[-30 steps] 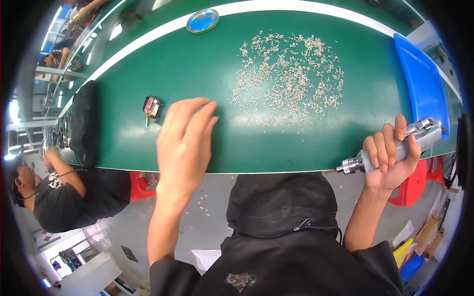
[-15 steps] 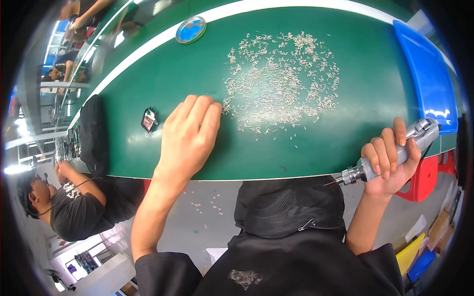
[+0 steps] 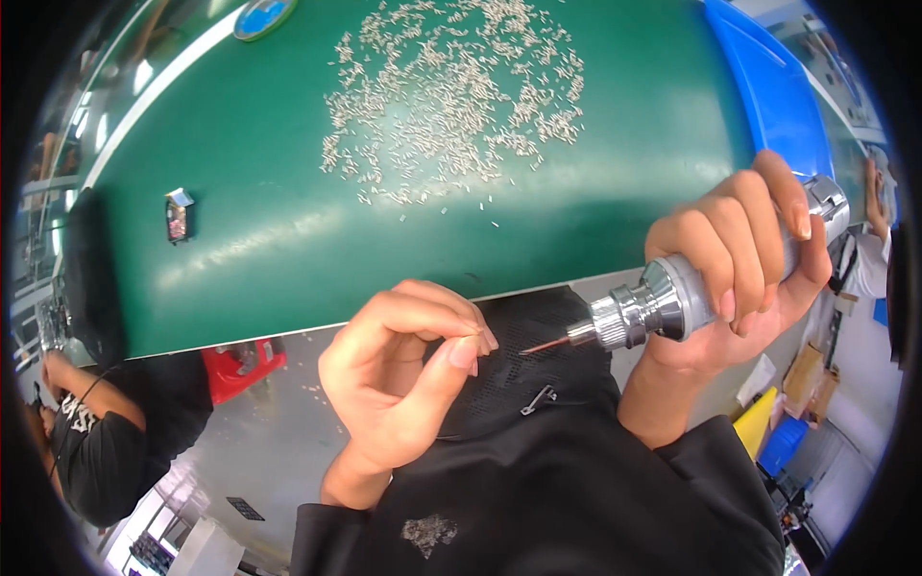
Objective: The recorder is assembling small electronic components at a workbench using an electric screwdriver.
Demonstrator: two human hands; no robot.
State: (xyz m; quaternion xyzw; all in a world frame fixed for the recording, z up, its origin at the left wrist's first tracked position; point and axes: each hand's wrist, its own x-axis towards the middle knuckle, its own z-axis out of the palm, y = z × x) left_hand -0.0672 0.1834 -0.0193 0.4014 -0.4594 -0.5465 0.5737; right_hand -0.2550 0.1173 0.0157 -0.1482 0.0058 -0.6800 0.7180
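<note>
My left hand (image 3: 408, 370) is over my lap, at the near edge of the table. Its thumb and forefinger are pinched together; whatever is between the tips is too small to make out. Wrapped round the thick barrel of a grey-and-silver rotary tool (image 3: 677, 298), my right hand (image 3: 730, 264) points its thin copper-coloured bit left, a short way from the pinched fingertips. Small pale metal pins (image 3: 451, 101) lie scattered in a broad patch on the green tabletop (image 3: 259, 240), beyond both hands.
A blue tray (image 3: 783, 101) lies on the right side of the table. At the left are a small black box (image 3: 179, 216) and a round dish with blue contents (image 3: 261, 17). Another person (image 3: 101, 437) sits at the far left. A red stool (image 3: 240, 370) stands below the table.
My left hand has come back from beside the pins to over my lap, now pinched near the bit. The rotary tool looks closer and further left. The view has shifted, moving the table up and left.
</note>
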